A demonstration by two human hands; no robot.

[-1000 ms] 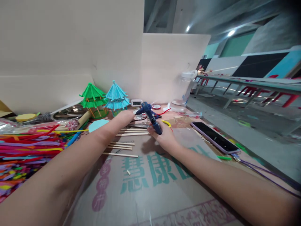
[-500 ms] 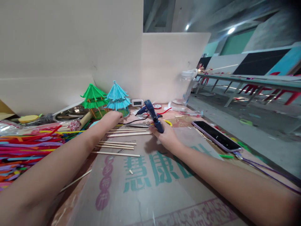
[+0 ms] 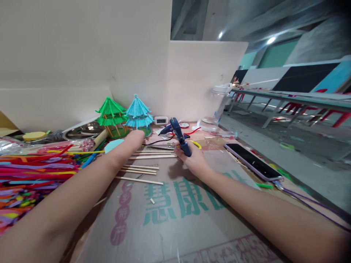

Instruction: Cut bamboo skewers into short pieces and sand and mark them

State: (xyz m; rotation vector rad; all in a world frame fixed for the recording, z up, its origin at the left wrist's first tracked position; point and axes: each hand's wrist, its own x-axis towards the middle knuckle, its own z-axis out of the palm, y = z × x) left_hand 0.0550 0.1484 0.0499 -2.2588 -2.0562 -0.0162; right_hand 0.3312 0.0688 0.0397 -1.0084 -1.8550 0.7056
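Fingers of the right hand (image 3: 195, 159) are wrapped round the glue gun (image 3: 179, 136), raised near the sticks (image 3: 139, 180) on the board (image 3: 137, 237). The left hand (image 3: 136, 139) is before the blue hut (image 3: 138, 109); from here I cannot tell its grasp. Right: phone (image 3: 253, 161).

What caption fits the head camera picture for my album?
Right hand holding a glue gun, left hand near a little blue tower and a green tower.
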